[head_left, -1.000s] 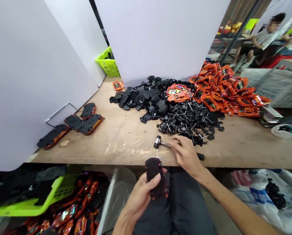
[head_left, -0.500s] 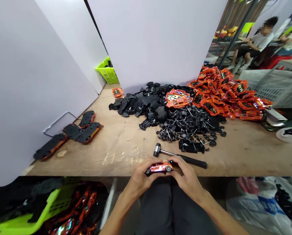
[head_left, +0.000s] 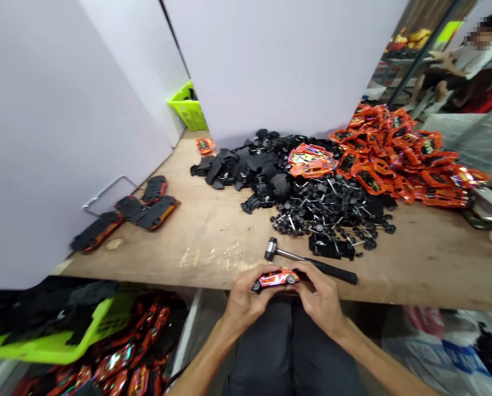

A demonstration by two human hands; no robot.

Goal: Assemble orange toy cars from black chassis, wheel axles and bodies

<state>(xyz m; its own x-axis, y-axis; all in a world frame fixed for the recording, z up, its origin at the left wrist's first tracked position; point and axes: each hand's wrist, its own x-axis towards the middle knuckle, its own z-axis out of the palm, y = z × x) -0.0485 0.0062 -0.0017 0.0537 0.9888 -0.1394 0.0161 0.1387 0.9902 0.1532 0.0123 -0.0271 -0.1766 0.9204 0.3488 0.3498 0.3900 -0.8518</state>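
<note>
Both of my hands are at the front edge of the plywood workbench, pinching a small orange toy car from either end. It sits upright on its wheels, side on to me. My left hand grips the car's front end and my right hand its rear end. Just beyond my right hand lies a small hammer with a metal head and black handle. Past it spread a heap of black wheels on axles, black car chassis and a heap of orange car bodies.
Several assembled-looking car pieces lie at the bench's left. A lime green basket of orange cars sits below left, a plastic bag below right. White panels stand behind the bench. A seated person is at far right.
A second ago my left hand held the car upside down and my right hand was near the hammer. Both hands now hold it wheels-down; the view has shifted slightly.
</note>
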